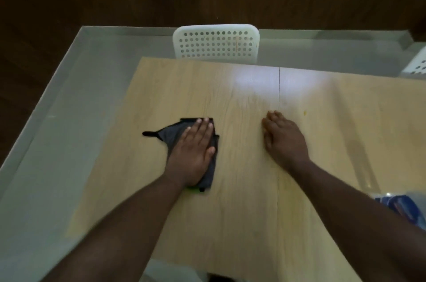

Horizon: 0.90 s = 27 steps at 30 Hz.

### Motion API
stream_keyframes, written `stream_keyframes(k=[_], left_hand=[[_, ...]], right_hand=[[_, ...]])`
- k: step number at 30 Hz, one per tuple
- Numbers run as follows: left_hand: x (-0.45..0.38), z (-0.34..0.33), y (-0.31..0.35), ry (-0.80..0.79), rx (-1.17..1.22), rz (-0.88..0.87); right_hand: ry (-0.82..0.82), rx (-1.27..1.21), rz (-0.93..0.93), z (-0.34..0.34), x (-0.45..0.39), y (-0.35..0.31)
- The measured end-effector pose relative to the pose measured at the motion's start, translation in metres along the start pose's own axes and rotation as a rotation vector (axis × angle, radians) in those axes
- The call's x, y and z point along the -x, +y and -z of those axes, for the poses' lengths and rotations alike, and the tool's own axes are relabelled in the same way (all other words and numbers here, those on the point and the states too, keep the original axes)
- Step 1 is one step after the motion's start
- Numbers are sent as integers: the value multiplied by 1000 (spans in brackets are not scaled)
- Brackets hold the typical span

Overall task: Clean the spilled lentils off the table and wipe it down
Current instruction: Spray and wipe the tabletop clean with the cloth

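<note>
The left hand lies flat, fingers straight, pressing a dark cloth onto the counter; the right hand rests beside it, fingers loosely curled, holding nothing. 1 small yellow speck, possibly a lentil, lies just ahead-right of the right hand, well apart from the cloth, so the right hand is nearer.

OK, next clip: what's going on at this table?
A person is wiping a wooden table with a dark cloth. The left hand lies flat on the cloth, fingers straight, pressing it to the tabletop. The right hand rests on the bare wood beside it, fingers loosely curled; whether it holds anything cannot be told. No pile of lentils shows; only one small yellowish speck lies beyond the right hand. A white perforated chair stands at the far edge.
</note>
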<state>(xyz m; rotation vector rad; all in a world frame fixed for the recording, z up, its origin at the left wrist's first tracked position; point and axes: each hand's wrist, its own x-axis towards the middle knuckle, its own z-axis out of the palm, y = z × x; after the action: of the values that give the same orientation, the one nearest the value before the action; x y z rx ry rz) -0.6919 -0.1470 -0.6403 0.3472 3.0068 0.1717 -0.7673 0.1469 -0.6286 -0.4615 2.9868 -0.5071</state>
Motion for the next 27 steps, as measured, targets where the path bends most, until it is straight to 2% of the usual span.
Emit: stream_keyframes(k=[5,10,13,16,22,24,27], left_hand=[[-120,14,-35,10,-34,68],[-203,26,4,15,15,50],[-182,20,32,-29,6,-105],[-156,21,16,-64,10,-217],[-229,39,-27,-9,-15,8],[-255,38,-10,13,-7,27],[-251,31,36,6,21,-58]], right_hand=[[108,-14,-85,-4,-46,22],[93,-43,-92,-11,-49,29],[80,-39,-98,-11,-51,29],[55,-14,-104,-10,-53,30],[62,30,-100,-14,-55,30],[65,32,-105,-15,-56,31],[60,24,-107,-14,-54,31]])
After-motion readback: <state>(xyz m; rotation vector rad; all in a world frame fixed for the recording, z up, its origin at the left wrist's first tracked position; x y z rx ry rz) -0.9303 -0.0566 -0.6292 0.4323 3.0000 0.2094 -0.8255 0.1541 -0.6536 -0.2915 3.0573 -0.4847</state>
